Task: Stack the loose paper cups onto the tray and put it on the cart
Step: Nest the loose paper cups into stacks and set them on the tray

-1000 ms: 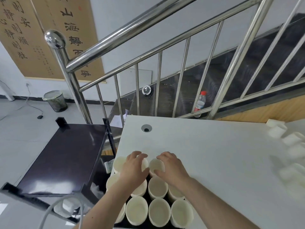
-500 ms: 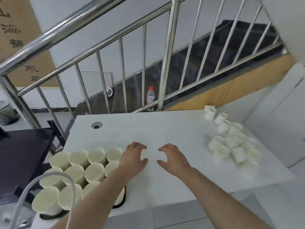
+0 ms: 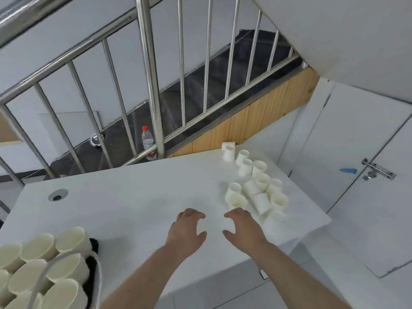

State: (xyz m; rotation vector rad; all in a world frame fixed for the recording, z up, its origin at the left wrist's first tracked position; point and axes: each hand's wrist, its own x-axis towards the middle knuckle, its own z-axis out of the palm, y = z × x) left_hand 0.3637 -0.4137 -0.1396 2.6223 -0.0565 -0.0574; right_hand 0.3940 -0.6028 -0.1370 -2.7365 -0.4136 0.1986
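Note:
Several loose white paper cups (image 3: 256,188) lie and stand in a cluster at the right end of the white table (image 3: 133,197). A black tray (image 3: 92,264) at the table's near left corner carries several upright cups (image 3: 66,262). My left hand (image 3: 187,230) and my right hand (image 3: 243,228) hover side by side over the table's middle, fingers curled apart and holding nothing. My right hand is just short of the nearest loose cup (image 3: 238,200). The cart is out of view.
A steel stair railing (image 3: 149,85) runs behind the table, with a water bottle (image 3: 148,142) on the dark stairs. A cable hole (image 3: 58,195) sits at the table's far left. A white cable (image 3: 42,279) loops over the tray. A white door (image 3: 367,175) stands right.
Both hands left the cups on the tray and moved right across the table toward the loose cups. The view swung right, so the cart dropped out of sight.

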